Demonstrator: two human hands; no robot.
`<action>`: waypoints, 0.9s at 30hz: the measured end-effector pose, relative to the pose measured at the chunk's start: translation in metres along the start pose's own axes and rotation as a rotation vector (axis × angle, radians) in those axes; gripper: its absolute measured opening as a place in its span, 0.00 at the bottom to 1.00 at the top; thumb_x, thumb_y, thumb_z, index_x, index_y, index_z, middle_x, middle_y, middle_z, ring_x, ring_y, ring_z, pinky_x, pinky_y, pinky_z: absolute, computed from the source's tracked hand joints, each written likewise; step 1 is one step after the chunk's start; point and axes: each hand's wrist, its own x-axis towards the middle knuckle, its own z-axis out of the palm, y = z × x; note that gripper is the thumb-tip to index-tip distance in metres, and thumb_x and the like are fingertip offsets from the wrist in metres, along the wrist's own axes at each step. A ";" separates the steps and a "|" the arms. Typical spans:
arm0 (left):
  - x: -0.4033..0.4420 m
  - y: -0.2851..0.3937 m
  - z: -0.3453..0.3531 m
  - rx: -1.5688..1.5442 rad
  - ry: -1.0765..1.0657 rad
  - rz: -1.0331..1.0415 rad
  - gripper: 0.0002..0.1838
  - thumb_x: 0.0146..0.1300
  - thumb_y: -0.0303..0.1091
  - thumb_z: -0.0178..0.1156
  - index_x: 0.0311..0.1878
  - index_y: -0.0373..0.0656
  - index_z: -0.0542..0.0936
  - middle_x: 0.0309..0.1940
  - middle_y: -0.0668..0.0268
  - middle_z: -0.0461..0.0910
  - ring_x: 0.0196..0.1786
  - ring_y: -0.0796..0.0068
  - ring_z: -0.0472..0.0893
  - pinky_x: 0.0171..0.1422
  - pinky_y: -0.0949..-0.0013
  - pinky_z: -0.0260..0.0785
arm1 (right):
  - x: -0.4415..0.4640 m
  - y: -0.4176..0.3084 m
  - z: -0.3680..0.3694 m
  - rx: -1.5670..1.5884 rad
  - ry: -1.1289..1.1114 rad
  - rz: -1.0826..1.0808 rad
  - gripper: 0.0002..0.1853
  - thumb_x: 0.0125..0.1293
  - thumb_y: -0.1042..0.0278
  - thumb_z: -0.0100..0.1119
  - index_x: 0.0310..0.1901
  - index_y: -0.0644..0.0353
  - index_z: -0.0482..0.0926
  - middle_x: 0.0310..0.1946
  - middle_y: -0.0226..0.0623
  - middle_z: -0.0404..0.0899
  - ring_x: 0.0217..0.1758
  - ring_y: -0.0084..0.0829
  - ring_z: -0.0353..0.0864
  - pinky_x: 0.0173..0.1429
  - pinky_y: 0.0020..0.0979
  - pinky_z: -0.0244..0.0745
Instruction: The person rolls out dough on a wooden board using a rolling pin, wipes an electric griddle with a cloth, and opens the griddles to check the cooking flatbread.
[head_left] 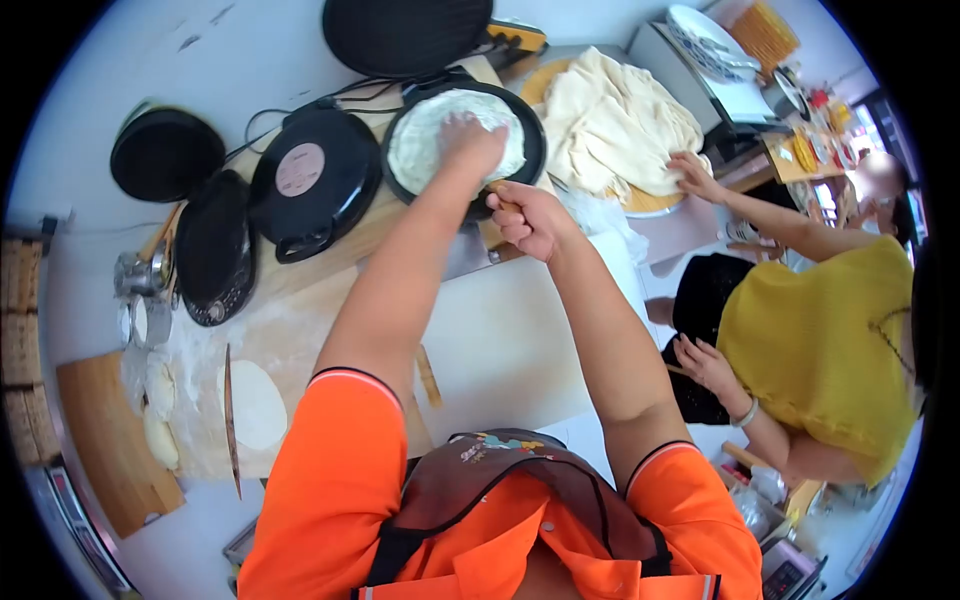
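Observation:
A round, pale flatbread dough (415, 150) lies in the open black electric griddle (537, 150), whose lid (405, 35) is raised behind it. My left hand (473, 148) rests on the dough, fingers stretched out over its surface and partly blurred. Just in front of the griddle rim, my right hand (533, 220) is closed around a short wooden handle (500, 195); the rest of that tool is hidden or hard to make out.
A closed black griddle (345, 195) and another open one (215, 250) stand left. A flat dough round (258, 405) and a thin rolling pin (232, 420) lie on the floured board. A co-worker in yellow (810, 340) touches the large dough heap (615, 120) at right.

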 end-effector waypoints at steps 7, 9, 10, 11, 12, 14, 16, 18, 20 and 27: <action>-0.045 0.018 -0.044 -0.174 0.230 0.023 0.50 0.75 0.66 0.46 0.79 0.25 0.58 0.83 0.36 0.49 0.86 0.39 0.46 0.88 0.43 0.35 | -0.030 0.016 0.057 -0.126 -0.024 -0.231 0.07 0.80 0.71 0.45 0.40 0.58 0.72 0.19 0.23 0.62 0.14 0.16 0.55 0.14 0.21 0.49; -0.066 0.013 -0.086 -0.238 0.351 0.063 0.50 0.74 0.63 0.50 0.79 0.22 0.57 0.82 0.34 0.49 0.86 0.39 0.44 0.88 0.43 0.33 | -0.046 0.015 0.091 -0.195 -0.063 -0.266 0.07 0.80 0.71 0.45 0.42 0.58 0.72 0.25 0.25 0.67 0.16 0.15 0.57 0.14 0.20 0.49; -0.076 0.007 -0.107 -0.282 0.415 0.084 0.51 0.73 0.62 0.52 0.78 0.20 0.56 0.82 0.32 0.50 0.87 0.40 0.44 0.89 0.45 0.31 | -0.053 0.015 0.109 -0.233 -0.064 -0.279 0.06 0.80 0.71 0.46 0.43 0.59 0.73 0.28 0.26 0.69 0.17 0.15 0.57 0.14 0.20 0.49; -0.081 -0.003 -0.122 -0.302 0.487 0.096 0.51 0.73 0.62 0.52 0.77 0.19 0.57 0.81 0.30 0.50 0.86 0.38 0.45 0.89 0.44 0.32 | -0.056 0.017 0.127 -0.262 -0.105 -0.272 0.06 0.79 0.71 0.46 0.44 0.60 0.72 0.31 0.26 0.70 0.17 0.14 0.57 0.14 0.19 0.50; -0.087 -0.016 -0.142 -0.304 0.517 0.094 0.51 0.73 0.63 0.52 0.77 0.19 0.58 0.81 0.30 0.51 0.86 0.37 0.46 0.89 0.44 0.32 | -0.057 0.021 0.146 -0.290 -0.145 -0.270 0.06 0.79 0.71 0.45 0.45 0.61 0.72 0.33 0.27 0.71 0.17 0.13 0.57 0.14 0.18 0.50; -0.106 -0.048 -0.184 -0.311 0.568 0.088 0.51 0.73 0.63 0.52 0.77 0.18 0.59 0.80 0.30 0.51 0.85 0.36 0.47 0.89 0.44 0.33 | -0.054 0.036 0.181 -0.282 -0.230 -0.237 0.06 0.79 0.71 0.46 0.48 0.62 0.72 0.36 0.28 0.72 0.18 0.13 0.58 0.14 0.17 0.51; -0.123 -0.088 -0.220 -0.316 0.599 0.047 0.52 0.72 0.65 0.52 0.76 0.18 0.60 0.79 0.29 0.53 0.85 0.37 0.48 0.89 0.45 0.32 | -0.040 0.055 0.220 -0.215 -0.332 -0.177 0.06 0.80 0.71 0.47 0.51 0.60 0.73 0.36 0.28 0.74 0.20 0.14 0.60 0.15 0.18 0.51; -0.134 -0.134 -0.244 -0.297 0.593 -0.027 0.52 0.72 0.66 0.52 0.76 0.19 0.60 0.80 0.30 0.54 0.85 0.38 0.48 0.89 0.45 0.32 | -0.010 0.081 0.241 -0.174 -0.423 -0.103 0.07 0.79 0.71 0.48 0.53 0.61 0.72 0.39 0.29 0.75 0.21 0.14 0.61 0.16 0.18 0.52; -0.137 -0.186 -0.254 -0.231 0.577 -0.102 0.52 0.72 0.66 0.51 0.76 0.19 0.61 0.80 0.30 0.54 0.85 0.37 0.49 0.89 0.46 0.32 | 0.021 0.109 0.270 -0.108 -0.488 -0.035 0.07 0.78 0.72 0.48 0.53 0.60 0.72 0.39 0.29 0.76 0.21 0.15 0.61 0.16 0.18 0.53; -0.132 -0.352 -0.265 -1.051 0.650 -0.102 0.43 0.78 0.58 0.48 0.78 0.25 0.60 0.80 0.39 0.58 0.84 0.47 0.57 0.87 0.52 0.46 | 0.117 0.196 0.362 -0.980 -0.135 -0.342 0.12 0.77 0.69 0.52 0.57 0.61 0.75 0.32 0.32 0.75 0.23 0.21 0.70 0.21 0.30 0.64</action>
